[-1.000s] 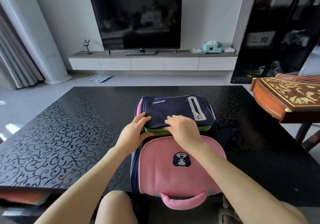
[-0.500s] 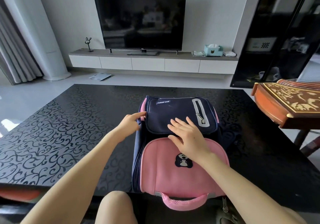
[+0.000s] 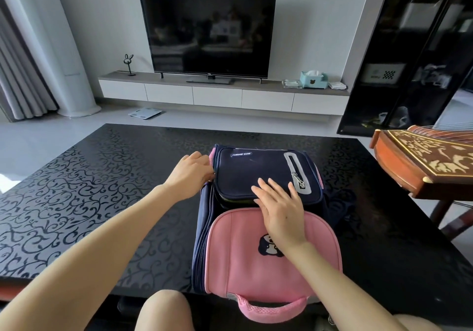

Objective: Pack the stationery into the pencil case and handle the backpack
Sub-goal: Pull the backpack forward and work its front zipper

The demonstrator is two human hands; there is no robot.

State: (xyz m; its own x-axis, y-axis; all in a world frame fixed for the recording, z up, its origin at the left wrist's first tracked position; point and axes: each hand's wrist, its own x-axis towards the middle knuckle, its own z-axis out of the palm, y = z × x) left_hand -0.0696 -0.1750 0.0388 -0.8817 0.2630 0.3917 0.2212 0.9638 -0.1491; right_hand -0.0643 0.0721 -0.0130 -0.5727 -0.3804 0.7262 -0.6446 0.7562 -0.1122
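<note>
Looking down at a backpack (image 3: 256, 254) flat on the bench (image 3: 89, 190), dead centre, with the pink handle (image 3: 271, 310) pointing to 6 o'clock and the navy pocket (image 3: 256, 167) up at 12. Pressing down on it with the right hand (image 3: 281, 213), palm flat, fingers straight and spread across the join between pink panel and navy pocket. Reaching with the left hand (image 3: 190, 174) to the pocket's 9 o'clock edge, fingers curled in against the zip line there. Can't tell whether pinching a zip pull or just touching fabric, tips hidden by the bag's edge.

No pencil case or stationery anywhere in view, so guessing all tucked inside, but no way to confirm. Looks like the tail end of the job: packing part probably done, backpack part underway. Probably left to do: running the zip round from 9 toward 3, then lifting by the handle or standing the thing upright.
</note>
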